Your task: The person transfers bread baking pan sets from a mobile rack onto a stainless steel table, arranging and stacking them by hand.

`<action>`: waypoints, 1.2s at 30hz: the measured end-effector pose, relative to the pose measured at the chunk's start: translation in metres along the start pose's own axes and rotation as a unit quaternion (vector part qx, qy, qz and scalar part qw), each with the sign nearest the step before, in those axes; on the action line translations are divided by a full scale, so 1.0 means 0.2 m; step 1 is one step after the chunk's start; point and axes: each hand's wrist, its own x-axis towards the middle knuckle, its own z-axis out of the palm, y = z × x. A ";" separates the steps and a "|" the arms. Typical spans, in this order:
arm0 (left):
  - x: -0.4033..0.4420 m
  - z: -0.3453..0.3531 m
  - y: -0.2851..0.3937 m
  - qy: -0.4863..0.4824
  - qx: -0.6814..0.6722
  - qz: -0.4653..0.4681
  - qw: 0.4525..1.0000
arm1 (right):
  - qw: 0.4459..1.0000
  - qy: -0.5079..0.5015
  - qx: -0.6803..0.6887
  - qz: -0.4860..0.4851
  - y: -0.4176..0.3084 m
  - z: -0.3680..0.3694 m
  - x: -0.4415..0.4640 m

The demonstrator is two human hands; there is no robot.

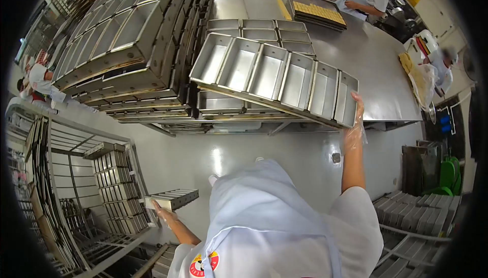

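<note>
My right hand [358,118], in a clear plastic glove, grips the right end of a strapped loaf pan set [274,74] with several compartments. That set is tilted, its left end higher, over other pan sets [274,33] on the steel table. Low on the left, my left hand [163,212], also gloved, holds the end of a smaller-looking pan set [175,198] beside the rack. The insides of the tilted pans look bare.
Tall stacks of pan sets [122,39] stand at the table's left. A wire rack [71,151] holds more pans at lower left. Several people stand beyond the steel table [366,54], near a tray of yellow pieces [320,12]. More pans [417,212] lie at lower right.
</note>
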 end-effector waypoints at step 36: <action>-1.27 -0.33 -0.39 0.091 0.054 0.038 0.994 | 0.828 -0.165 -0.534 -0.048 0.02 0.04 0.67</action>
